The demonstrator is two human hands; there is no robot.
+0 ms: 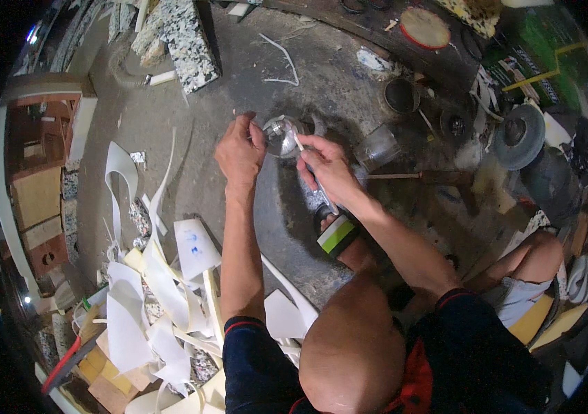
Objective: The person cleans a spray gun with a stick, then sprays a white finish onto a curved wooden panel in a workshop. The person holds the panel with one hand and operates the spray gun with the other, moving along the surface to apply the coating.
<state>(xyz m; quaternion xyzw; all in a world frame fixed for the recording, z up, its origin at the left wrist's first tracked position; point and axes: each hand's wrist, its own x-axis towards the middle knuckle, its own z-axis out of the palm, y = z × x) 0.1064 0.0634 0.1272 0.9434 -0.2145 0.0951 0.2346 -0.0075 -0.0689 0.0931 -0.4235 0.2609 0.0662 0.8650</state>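
Observation:
A round, shiny, see-through container stands in front of me, between my two hands. My left hand is beside its left rim, with thumb and fingers pinched together; what they hold, if anything, is too small to make out. My right hand grips a slim tool with a pale tip, which reaches the container's right edge. The tool's shiny metallic end sticks out below the hand, near my foot in a sandal with a green and white strap.
A clear jar lies to the right of the container, near a wooden-handled tool. White foam offcuts pile up at the lower left. A speckled foam block lies at the far left. A grey round-topped object stands at right.

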